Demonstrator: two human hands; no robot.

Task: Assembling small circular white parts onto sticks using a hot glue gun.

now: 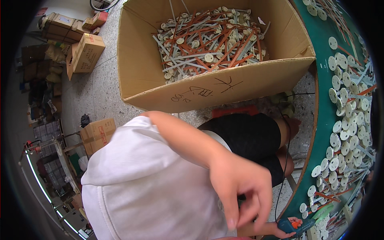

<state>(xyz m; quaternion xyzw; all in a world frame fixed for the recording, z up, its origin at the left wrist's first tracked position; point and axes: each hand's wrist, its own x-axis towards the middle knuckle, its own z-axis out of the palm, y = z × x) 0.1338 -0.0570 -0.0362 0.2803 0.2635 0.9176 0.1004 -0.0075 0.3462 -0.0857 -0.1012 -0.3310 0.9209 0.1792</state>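
One large open cardboard box [248,82] stands to the person's left, holding a tangled heap of strip pieces [209,58], orange-brown and pale grey, with round cream discs among them. Next in size comes the green table [323,120] ahead, along which many more disc-ended strips [342,96] lie in an overlapping spread, their discs mostly toward the near edge. Smaller cartons [89,54] sit on the speckled floor [105,82] behind the big box. At the table's edge, the blue-green power tool [285,226] with an orange trigger is gripped by the right hand [283,233], its fingers closed around the body; a thin black cable [284,172] runs up from near it. Blurred, the left hand [243,180] hangs in front of the shirt, fingers bent downward; whether they pinch anything I cannot tell. Beside the tool's front end lies a light-green object [322,213].
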